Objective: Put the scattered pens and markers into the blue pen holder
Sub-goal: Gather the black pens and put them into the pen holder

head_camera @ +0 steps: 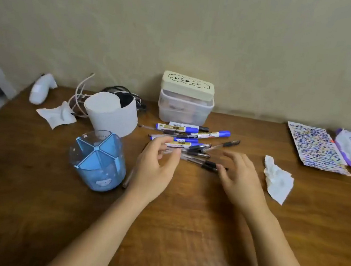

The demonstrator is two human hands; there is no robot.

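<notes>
Beige wall backs a wooden tabletop [31, 204] where the blue pen holder [98, 160] stands upright at the left, its compartments showing nothing inside. Pens and markers [189, 138] lie heaped just right of it, in front of a lidded white box [186, 99]. One pen [128, 176] lies beside the holder's base. The left hand [155, 165] curls loosely, fingers apart, over the heap's left end; the right hand [239, 177] hovers spread at its right end. Whether either grips a pen cannot be told. A crumpled tissue [277, 180] lies farther right.
</notes>
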